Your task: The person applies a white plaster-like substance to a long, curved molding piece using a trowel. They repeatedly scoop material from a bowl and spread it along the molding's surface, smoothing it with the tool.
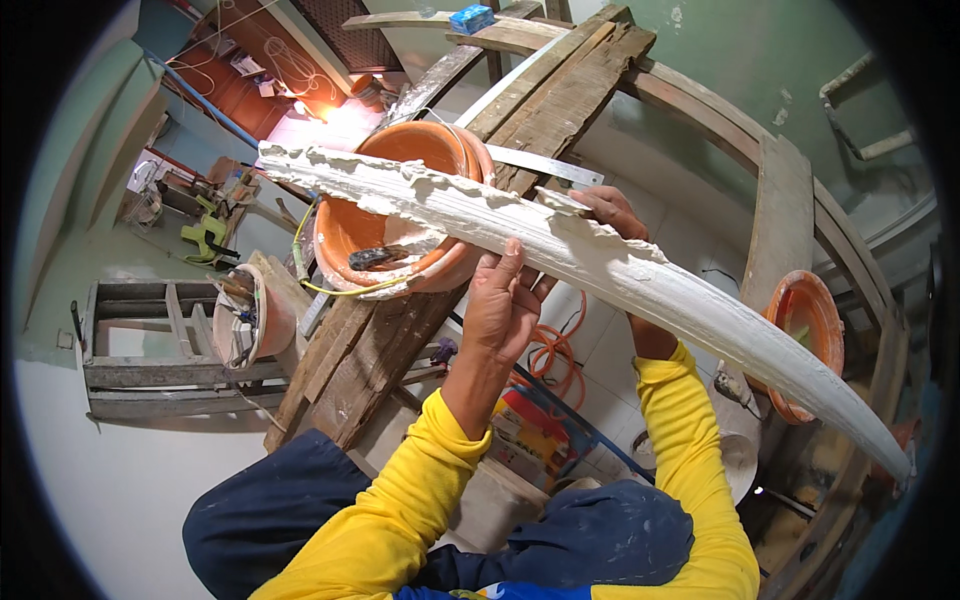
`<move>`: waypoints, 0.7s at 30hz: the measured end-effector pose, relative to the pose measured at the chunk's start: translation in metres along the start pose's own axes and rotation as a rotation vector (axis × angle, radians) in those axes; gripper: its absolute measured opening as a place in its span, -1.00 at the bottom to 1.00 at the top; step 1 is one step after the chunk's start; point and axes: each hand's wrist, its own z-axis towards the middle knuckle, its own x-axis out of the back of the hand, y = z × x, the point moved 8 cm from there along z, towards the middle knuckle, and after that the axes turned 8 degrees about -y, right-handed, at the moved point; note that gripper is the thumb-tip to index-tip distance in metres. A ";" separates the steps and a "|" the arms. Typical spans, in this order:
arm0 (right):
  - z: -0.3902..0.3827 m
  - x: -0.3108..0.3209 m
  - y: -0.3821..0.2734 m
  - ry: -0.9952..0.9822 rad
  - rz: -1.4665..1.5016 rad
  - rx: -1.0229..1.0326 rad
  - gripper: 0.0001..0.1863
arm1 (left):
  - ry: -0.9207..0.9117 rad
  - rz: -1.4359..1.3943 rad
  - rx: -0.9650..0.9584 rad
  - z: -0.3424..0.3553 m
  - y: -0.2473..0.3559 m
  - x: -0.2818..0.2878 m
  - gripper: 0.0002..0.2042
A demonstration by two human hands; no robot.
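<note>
A long white plaster moulding (600, 262), curved and with a ragged far edge, stretches across the view from upper left to lower right. My left hand (505, 300) grips its near edge at about the middle, thumb on top. My right arm passes beneath the moulding. On the far side my right hand (614, 212) is closed around a pale, flat, pointed piece (562, 203), partly hidden. Under the moulding's left part stands an orange bucket (335, 245) smeared with plaster. A dark-handled tool (378, 259) lies in it.
Rough wooden planks (345, 385) run beneath the bucket. A pail of tools (240, 330) and a wooden ladder-like frame (130, 375) are at left. Another orange bucket (800, 300) stands at right. A coiled orange hose (548, 355) is on the tiled floor. A curved wooden frame (700, 105) arches behind.
</note>
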 end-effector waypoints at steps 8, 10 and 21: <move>0.003 0.009 0.007 -0.039 -0.619 0.056 -0.51 | -0.006 -0.002 -0.001 -0.002 0.000 0.002 -0.66; -0.013 0.030 0.020 -0.038 -0.776 0.076 -0.52 | -0.005 -0.001 -0.009 -0.002 -0.002 -0.001 -0.67; 0.017 0.046 -0.035 -0.113 -0.444 0.100 -0.74 | -0.001 0.012 -0.036 0.000 0.002 0.000 -0.67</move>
